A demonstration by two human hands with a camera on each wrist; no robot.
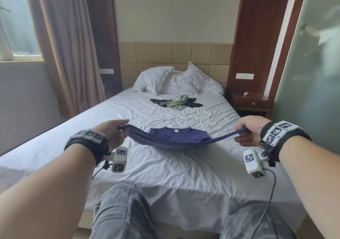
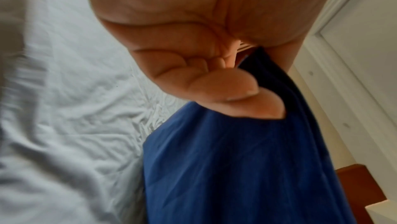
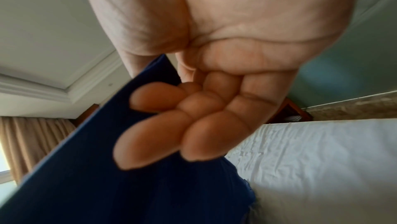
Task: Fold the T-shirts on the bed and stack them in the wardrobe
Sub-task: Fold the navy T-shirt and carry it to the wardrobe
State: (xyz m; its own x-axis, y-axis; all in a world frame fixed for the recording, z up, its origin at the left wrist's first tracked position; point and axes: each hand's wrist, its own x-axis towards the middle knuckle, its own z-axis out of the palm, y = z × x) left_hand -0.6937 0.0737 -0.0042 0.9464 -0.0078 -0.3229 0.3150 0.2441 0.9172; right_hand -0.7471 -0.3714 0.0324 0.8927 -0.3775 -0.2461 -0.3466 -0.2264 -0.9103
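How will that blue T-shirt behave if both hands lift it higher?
Probably floppy: the blue T-shirt already sags between the left hand and right hand. It looks light, as pinches at the two ends carry it. Its collar end will likely drag across the bed.

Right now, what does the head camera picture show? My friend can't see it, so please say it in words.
Two hands, the left hand and right hand, each pinch a bottom corner of a blue T-shirt, lifting its near edge off a white bed. Farther up lie a crumpled green shirt on a dark one, then two pillows.
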